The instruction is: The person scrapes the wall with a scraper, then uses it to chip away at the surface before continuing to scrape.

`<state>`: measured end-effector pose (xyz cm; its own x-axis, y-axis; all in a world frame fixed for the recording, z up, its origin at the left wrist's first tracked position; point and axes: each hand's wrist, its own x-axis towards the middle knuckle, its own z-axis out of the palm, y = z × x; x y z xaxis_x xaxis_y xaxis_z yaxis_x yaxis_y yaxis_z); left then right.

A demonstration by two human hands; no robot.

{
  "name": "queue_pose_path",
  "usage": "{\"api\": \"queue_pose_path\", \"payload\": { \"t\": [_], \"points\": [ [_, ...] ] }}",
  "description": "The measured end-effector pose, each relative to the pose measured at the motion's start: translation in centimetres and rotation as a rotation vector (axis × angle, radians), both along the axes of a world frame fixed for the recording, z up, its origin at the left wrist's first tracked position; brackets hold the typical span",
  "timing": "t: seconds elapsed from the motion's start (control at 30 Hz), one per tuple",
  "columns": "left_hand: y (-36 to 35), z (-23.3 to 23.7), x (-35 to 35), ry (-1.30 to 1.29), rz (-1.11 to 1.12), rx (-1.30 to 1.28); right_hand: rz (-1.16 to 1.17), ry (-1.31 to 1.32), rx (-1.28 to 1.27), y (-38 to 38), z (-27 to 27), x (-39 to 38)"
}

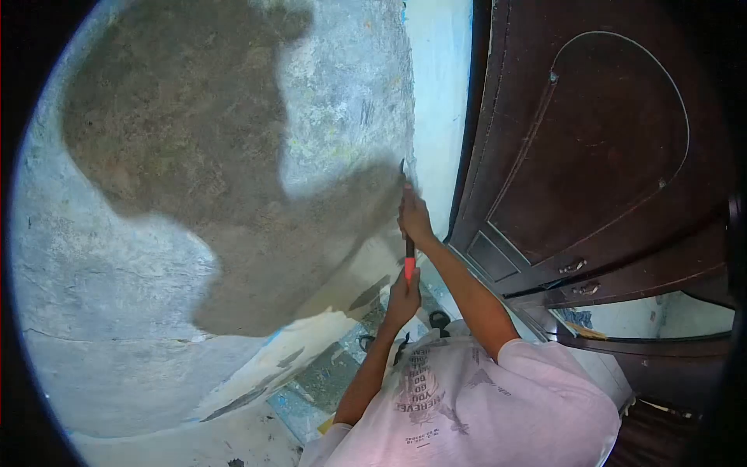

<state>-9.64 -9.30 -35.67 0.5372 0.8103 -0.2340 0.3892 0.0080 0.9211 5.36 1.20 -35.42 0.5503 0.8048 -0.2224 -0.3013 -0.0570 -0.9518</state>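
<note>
A long-handled scraper (410, 247) with a black shaft and a red section stands nearly upright in front of me. Its thin dark tip meets the wall (350, 101) close to the edge of a smooth pale strip (440, 93). My right hand (416, 219) is closed around the upper shaft, just below the head. Lower down, my left hand (401, 302) wraps the handle's end under the red section. The wall is rough and patchy, and a large shadow falls across it.
At the right stands a dark brown wooden cabinet (607, 148) with carved trim, handles and a mirror panel (646, 315). Pale flakes litter the floor (319, 381) along the wall's foot. My dark footwear (440, 319) shows below my hands.
</note>
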Motion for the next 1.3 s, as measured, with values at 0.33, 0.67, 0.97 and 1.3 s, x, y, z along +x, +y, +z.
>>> {"api": "queue_pose_path", "payload": {
  "t": [0.33,0.67,0.97,1.3],
  "points": [
    [-0.6,-0.1,-0.5,0.016,0.065,0.106,0.032,0.095,0.026,-0.8,0.5,-0.8],
    [0.8,-1.1,-0.4,-0.047,0.026,-0.129,-0.081,-0.026,0.040,1.1,-0.7,-0.1],
    [0.0,3.8,-0.6,-0.052,-0.011,-0.109,0.013,0.100,0.003,0.2,1.9,0.3],
    [-0.2,5.1,-0.1,0.004,0.009,0.005,0.058,0.164,0.048,0.1,3.8,0.6]
  ]
}}
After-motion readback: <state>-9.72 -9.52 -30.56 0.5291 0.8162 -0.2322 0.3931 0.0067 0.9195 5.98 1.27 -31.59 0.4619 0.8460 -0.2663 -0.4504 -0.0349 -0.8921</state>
